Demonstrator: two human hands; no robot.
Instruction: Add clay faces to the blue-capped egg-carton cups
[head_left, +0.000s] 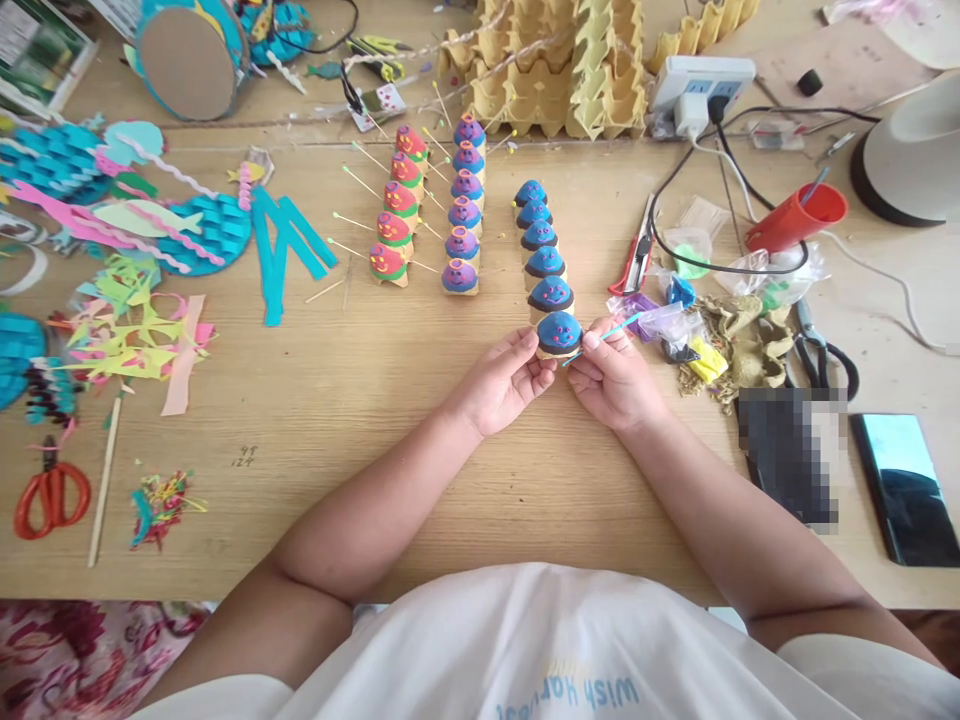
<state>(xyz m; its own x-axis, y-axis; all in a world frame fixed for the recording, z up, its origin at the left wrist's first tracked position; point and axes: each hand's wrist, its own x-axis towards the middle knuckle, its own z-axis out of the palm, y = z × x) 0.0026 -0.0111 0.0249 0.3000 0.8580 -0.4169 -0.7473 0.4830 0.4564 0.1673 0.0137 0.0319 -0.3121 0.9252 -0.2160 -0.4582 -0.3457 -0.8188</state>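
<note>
A row of egg-carton cups topped with blue clay runs away from me at the middle of the table. Its nearest cup has a small pink-dotted face and a dark band. My left hand pinches this cup's left side. On the right, my right hand grips a thin light-blue stick, its fingers close against the same cup. The stick's lower tip shows below the cup's right edge. Whether the right fingers also press on the cup, I cannot tell.
Beyond my left hand stand a red-and-green cup row and a purple-and-blue one, both bristling with pins. To the right lie a red utility knife, bagged clay, black-handled scissors and a phone. Orange scissors lie left.
</note>
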